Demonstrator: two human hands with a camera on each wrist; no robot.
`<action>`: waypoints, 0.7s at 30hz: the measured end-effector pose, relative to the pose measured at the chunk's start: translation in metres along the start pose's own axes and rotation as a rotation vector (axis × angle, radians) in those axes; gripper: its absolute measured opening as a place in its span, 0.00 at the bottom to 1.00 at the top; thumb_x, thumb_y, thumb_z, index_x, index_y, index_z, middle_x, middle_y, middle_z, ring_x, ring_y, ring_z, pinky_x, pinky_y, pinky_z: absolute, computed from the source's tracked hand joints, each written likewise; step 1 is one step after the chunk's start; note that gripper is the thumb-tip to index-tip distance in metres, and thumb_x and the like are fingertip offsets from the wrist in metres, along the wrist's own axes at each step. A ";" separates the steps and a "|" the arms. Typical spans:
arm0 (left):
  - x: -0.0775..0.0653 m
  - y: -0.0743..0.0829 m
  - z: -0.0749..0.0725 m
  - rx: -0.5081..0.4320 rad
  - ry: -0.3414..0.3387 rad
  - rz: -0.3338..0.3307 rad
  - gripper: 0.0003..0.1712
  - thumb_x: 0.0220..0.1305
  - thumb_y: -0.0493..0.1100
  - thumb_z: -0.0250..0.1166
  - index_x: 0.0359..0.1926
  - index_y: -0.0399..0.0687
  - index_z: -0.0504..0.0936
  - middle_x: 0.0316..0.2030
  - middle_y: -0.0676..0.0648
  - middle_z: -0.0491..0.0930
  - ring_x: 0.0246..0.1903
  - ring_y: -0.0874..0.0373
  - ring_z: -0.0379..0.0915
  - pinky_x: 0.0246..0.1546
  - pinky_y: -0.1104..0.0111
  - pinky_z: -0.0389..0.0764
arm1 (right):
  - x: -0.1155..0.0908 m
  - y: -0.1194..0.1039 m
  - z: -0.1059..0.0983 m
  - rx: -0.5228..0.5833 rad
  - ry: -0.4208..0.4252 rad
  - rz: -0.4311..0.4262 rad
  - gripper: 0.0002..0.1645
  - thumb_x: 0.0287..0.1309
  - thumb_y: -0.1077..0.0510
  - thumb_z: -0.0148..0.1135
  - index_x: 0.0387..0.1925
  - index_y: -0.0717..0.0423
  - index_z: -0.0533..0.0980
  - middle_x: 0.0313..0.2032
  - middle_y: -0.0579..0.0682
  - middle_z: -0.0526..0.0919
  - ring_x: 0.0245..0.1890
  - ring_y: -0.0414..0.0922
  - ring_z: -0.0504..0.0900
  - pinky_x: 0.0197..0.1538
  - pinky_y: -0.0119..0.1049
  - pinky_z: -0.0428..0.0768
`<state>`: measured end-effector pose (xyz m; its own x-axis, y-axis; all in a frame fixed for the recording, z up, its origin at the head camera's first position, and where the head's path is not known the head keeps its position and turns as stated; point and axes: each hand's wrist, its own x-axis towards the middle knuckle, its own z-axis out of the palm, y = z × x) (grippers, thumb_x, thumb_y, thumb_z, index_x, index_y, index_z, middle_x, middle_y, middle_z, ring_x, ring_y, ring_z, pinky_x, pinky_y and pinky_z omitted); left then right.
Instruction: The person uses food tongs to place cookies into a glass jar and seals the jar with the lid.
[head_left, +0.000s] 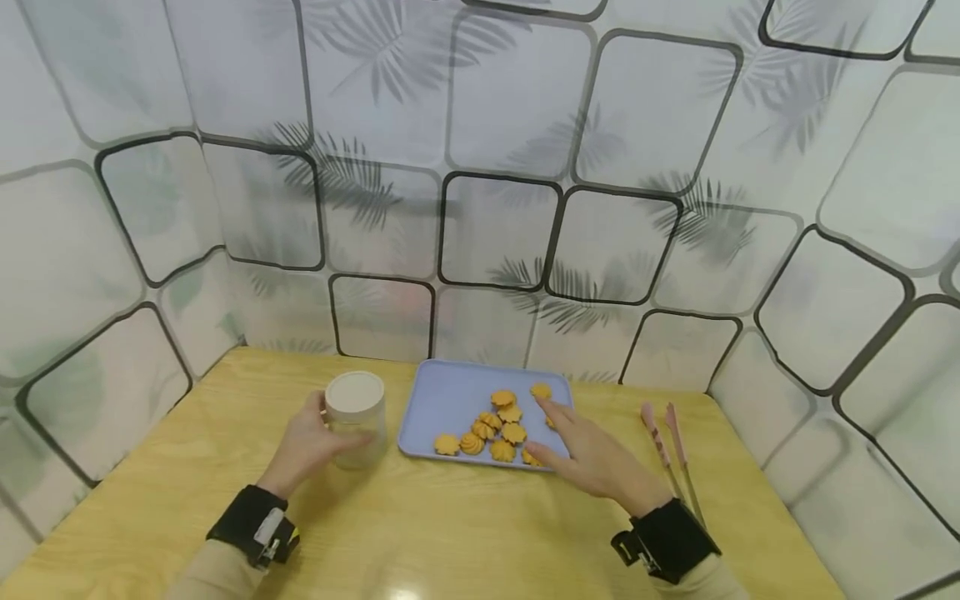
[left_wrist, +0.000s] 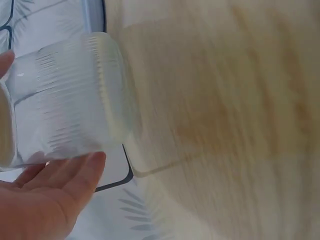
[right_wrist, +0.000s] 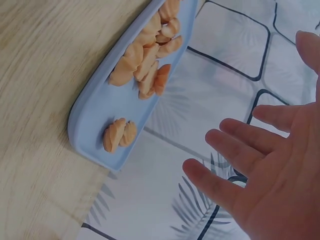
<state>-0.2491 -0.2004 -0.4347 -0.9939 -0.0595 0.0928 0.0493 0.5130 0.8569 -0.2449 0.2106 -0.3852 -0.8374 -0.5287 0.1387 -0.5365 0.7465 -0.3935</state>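
My left hand [head_left: 306, 446] grips a clear ribbed jar [head_left: 372, 421] with a whitish lid [head_left: 355, 390], its thumb across the near side and its fingers around the far side. In the left wrist view the see-through jar [left_wrist: 70, 95] appears with nothing visible inside. To the jar's right lies a light blue tray [head_left: 442, 396] bearing several golden cookies [head_left: 502, 451], mostly on its middle and right. My right hand [head_left: 592, 458] hovers by the tray's right end, fingers spread and holding nothing; the right wrist view shows the hand [right_wrist: 270, 165] apart from the cookies [right_wrist: 120, 135].
Tongs [head_left: 657, 437] with pink handles and metal arms lie right of the tray, partly hidden behind my right wrist. Everything stands on a wooden table [head_left: 450, 533]. A patterned curtain [head_left: 495, 233] hangs around its back and sides.
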 end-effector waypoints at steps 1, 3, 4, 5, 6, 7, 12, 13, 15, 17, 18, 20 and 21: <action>-0.001 0.002 0.000 0.000 0.000 0.003 0.54 0.50 0.49 0.81 0.68 0.29 0.60 0.64 0.25 0.70 0.63 0.30 0.68 0.60 0.41 0.74 | -0.001 -0.001 -0.002 -0.012 0.003 0.002 0.45 0.75 0.35 0.50 0.80 0.53 0.52 0.73 0.62 0.66 0.65 0.58 0.77 0.68 0.62 0.69; -0.004 0.007 0.001 0.006 -0.013 0.017 0.53 0.49 0.48 0.81 0.68 0.30 0.61 0.63 0.27 0.72 0.62 0.33 0.70 0.59 0.42 0.75 | -0.002 -0.003 -0.005 -0.033 -0.001 0.008 0.45 0.75 0.35 0.50 0.80 0.54 0.53 0.73 0.61 0.67 0.66 0.58 0.76 0.68 0.62 0.69; -0.006 0.010 0.003 0.006 -0.024 0.034 0.54 0.49 0.47 0.81 0.68 0.30 0.61 0.62 0.27 0.73 0.61 0.33 0.70 0.59 0.42 0.75 | -0.003 -0.005 -0.007 -0.039 -0.005 0.011 0.45 0.74 0.34 0.50 0.80 0.54 0.53 0.73 0.61 0.66 0.67 0.58 0.74 0.68 0.61 0.69; -0.007 0.013 0.006 0.005 -0.039 0.053 0.53 0.48 0.47 0.81 0.68 0.30 0.62 0.62 0.28 0.74 0.61 0.34 0.71 0.59 0.42 0.74 | -0.004 -0.007 -0.008 -0.043 -0.013 0.013 0.45 0.74 0.34 0.50 0.80 0.54 0.53 0.74 0.60 0.66 0.69 0.58 0.72 0.69 0.61 0.68; -0.008 0.016 0.010 -0.003 -0.060 0.079 0.53 0.47 0.46 0.82 0.67 0.31 0.63 0.61 0.29 0.74 0.61 0.35 0.71 0.60 0.41 0.74 | -0.005 -0.009 -0.009 -0.045 -0.019 0.009 0.45 0.74 0.35 0.50 0.80 0.54 0.53 0.74 0.61 0.66 0.70 0.59 0.71 0.70 0.61 0.68; -0.009 0.021 0.015 -0.014 -0.087 0.110 0.53 0.45 0.45 0.82 0.67 0.31 0.64 0.61 0.30 0.75 0.61 0.35 0.71 0.59 0.41 0.74 | -0.005 -0.012 -0.010 -0.044 -0.021 0.004 0.45 0.74 0.35 0.51 0.80 0.54 0.54 0.74 0.61 0.65 0.70 0.60 0.70 0.70 0.61 0.68; -0.011 0.042 0.042 -0.165 -0.301 0.259 0.53 0.45 0.42 0.82 0.69 0.35 0.64 0.61 0.35 0.74 0.62 0.36 0.70 0.59 0.37 0.74 | -0.004 -0.038 -0.010 -0.035 -0.010 -0.028 0.43 0.73 0.36 0.53 0.78 0.53 0.59 0.67 0.58 0.75 0.59 0.54 0.79 0.59 0.55 0.78; -0.011 0.046 0.048 -0.190 -0.342 0.274 0.53 0.45 0.42 0.82 0.70 0.35 0.63 0.61 0.36 0.74 0.62 0.36 0.69 0.58 0.37 0.74 | -0.003 -0.045 -0.009 -0.037 -0.004 -0.033 0.42 0.73 0.35 0.54 0.78 0.52 0.60 0.63 0.56 0.77 0.54 0.51 0.81 0.55 0.53 0.80; -0.012 0.052 0.060 -0.222 -0.403 0.300 0.53 0.45 0.41 0.81 0.70 0.35 0.64 0.60 0.37 0.74 0.61 0.38 0.70 0.57 0.39 0.76 | 0.001 -0.058 -0.007 -0.060 0.013 -0.047 0.42 0.72 0.33 0.54 0.76 0.51 0.63 0.60 0.53 0.80 0.48 0.47 0.83 0.50 0.49 0.82; -0.013 0.055 0.072 -0.246 -0.449 0.311 0.52 0.45 0.40 0.81 0.69 0.35 0.64 0.60 0.37 0.75 0.60 0.40 0.72 0.55 0.42 0.78 | 0.003 -0.069 -0.004 -0.099 0.027 -0.046 0.43 0.70 0.30 0.54 0.76 0.49 0.65 0.58 0.53 0.81 0.45 0.47 0.84 0.48 0.48 0.83; -0.013 0.056 0.079 -0.234 -0.457 0.322 0.50 0.44 0.41 0.82 0.67 0.36 0.66 0.58 0.39 0.76 0.58 0.42 0.73 0.53 0.46 0.80 | 0.004 -0.074 -0.003 -0.118 0.034 -0.037 0.44 0.68 0.29 0.54 0.75 0.49 0.65 0.59 0.53 0.81 0.44 0.47 0.84 0.46 0.47 0.83; -0.014 0.058 0.091 -0.228 -0.478 0.341 0.48 0.43 0.41 0.82 0.64 0.37 0.68 0.56 0.41 0.78 0.55 0.47 0.75 0.52 0.53 0.80 | 0.006 -0.080 -0.002 -0.150 0.044 -0.026 0.47 0.66 0.27 0.55 0.75 0.51 0.66 0.62 0.57 0.79 0.42 0.48 0.85 0.43 0.47 0.84; -0.015 0.059 0.096 -0.220 -0.487 0.347 0.47 0.42 0.41 0.82 0.62 0.37 0.69 0.55 0.42 0.79 0.54 0.49 0.75 0.52 0.56 0.79 | 0.006 -0.082 -0.002 -0.158 0.044 -0.018 0.48 0.65 0.26 0.56 0.74 0.51 0.66 0.62 0.58 0.78 0.41 0.48 0.85 0.41 0.46 0.84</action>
<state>-0.2406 -0.0868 -0.4347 -0.8449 0.5011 0.1870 0.3440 0.2413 0.9075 -0.2063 0.1466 -0.3506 -0.8292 -0.5271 0.1858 -0.5586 0.7930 -0.2430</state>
